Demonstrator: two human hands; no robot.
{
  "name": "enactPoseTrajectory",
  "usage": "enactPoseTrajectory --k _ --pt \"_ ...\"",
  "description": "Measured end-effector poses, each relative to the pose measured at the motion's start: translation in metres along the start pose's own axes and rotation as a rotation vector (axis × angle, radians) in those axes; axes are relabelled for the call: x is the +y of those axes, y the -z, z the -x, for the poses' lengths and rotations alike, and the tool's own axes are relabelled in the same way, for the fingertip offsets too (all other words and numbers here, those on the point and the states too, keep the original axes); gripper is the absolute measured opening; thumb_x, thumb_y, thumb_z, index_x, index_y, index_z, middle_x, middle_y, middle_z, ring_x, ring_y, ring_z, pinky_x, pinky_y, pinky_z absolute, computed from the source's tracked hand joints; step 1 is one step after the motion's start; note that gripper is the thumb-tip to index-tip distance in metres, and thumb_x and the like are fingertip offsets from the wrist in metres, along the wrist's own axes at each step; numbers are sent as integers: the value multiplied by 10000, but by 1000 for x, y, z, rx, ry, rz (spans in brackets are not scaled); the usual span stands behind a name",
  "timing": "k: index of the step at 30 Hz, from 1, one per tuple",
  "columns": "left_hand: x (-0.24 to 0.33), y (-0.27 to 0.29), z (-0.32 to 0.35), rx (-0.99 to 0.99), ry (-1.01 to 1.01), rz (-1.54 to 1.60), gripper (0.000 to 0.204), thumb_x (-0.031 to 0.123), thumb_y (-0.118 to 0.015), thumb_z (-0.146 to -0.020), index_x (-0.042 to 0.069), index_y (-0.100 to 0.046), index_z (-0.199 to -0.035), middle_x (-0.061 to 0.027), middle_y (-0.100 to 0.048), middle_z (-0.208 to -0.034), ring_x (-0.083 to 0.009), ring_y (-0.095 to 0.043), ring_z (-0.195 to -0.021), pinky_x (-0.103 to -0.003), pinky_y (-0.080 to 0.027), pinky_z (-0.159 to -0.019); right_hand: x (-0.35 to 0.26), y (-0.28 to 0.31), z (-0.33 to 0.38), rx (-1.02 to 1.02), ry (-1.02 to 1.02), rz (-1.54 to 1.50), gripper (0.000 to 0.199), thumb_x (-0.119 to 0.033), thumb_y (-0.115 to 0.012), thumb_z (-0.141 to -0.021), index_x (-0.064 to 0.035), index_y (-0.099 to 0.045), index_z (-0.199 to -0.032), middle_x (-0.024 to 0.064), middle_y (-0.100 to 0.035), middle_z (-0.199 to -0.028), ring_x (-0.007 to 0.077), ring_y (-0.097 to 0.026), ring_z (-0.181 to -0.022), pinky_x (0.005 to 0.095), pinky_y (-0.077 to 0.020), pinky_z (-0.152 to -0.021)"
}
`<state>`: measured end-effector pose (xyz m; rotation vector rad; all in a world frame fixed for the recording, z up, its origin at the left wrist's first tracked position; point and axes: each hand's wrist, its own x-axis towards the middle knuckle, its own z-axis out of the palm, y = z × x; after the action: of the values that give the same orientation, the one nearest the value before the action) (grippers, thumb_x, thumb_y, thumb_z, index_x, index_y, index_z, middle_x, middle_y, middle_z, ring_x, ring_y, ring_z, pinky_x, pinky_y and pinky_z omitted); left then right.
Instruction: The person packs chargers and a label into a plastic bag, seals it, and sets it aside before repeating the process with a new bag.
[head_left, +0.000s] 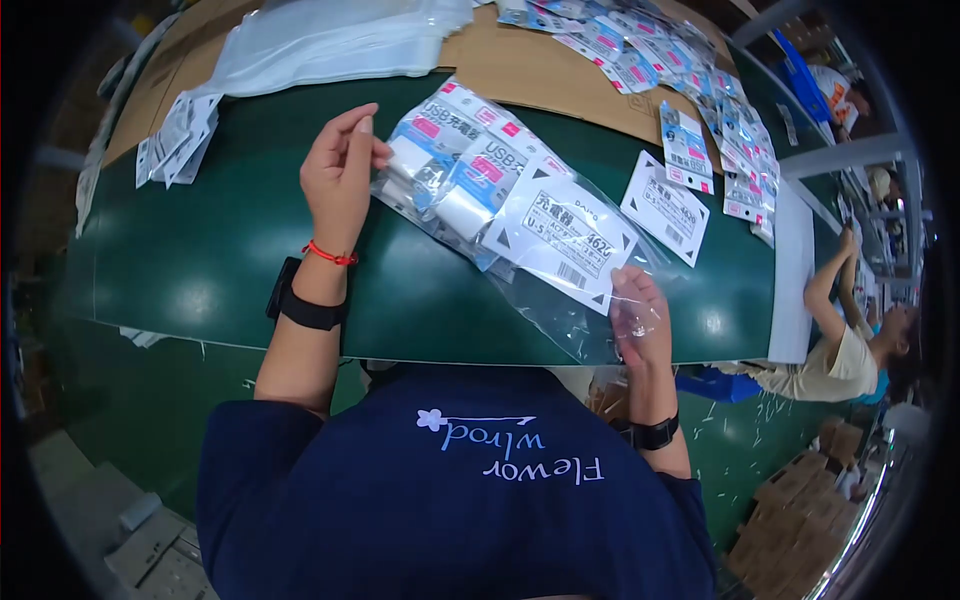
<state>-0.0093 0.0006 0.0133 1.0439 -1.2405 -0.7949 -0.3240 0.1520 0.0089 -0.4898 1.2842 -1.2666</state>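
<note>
Clear plastic bag [520, 215] of packaged chargers, stretched slantwise across the middle of the frame over the green tabletop [200, 260], held at both ends. Nearest, at lower centre, a dark blue shirt [450, 490] with pale lettering, filling the bottom of the frame. Just above it at lower right, right hand [640, 320], black band on the wrist, fingers pinched together on the bag's open lower end, the film folded over the fingers. At centre left, left hand [340, 175], red string and black watch on the wrist, fingers straight and close together, fingertips pressing the bag's upper end just beside the first packets. Inside the bag, several white chargers on printed cards [470, 170], overlapping in a row; a white label card [565, 235] with black print lying on top toward the right hand. Just right of the bag, a second white label card [665, 208] flat on the tabletop, apart from it. Farther up right, a scatter of loose charger packets [700, 110] on brown cardboard [520, 70]. At upper left, a stack of empty clear bags [320, 40] and a small fan of white cards [180, 140]. At far right edge, another person [840, 340] in a pale shirt, arms raised.
</note>
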Motion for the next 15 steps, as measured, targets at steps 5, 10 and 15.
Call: enactPoseTrajectory --k 5,10,15 --pt "-1 -6 4 -16 -3 20 193 112 -551 -931 16 -640 -1074 -21 -626 -701 -38 -541 -604 -175 -439 -567 9 -40 -18 -25 -24 -146 120 -109 -636 -880 -17 -584 -938 8 -619 -789 64 -566 -620 159 -461 -558" --pt "0 -3 5 -22 -3 -1 194 105 -570 -917 5 -640 -1068 -28 -632 -742 -44 -552 -632 -180 -441 -572 0 -68 -23 -95 -68 -121 121 -98 -625 -884 -2 -590 -949 48 -639 -837 101 -606 -671 188 -508 -616" --pt "-5 1 -3 11 -175 -275 240 169 -565 -926 -9 -632 -1073 -69 -656 -853 -99 -597 -750 -228 -477 -668 -4 -70 -23 -137 40 24 141 -85 -607 -892 19 -596 -986 76 -633 -842 112 -594 -664 184 -486 -583"
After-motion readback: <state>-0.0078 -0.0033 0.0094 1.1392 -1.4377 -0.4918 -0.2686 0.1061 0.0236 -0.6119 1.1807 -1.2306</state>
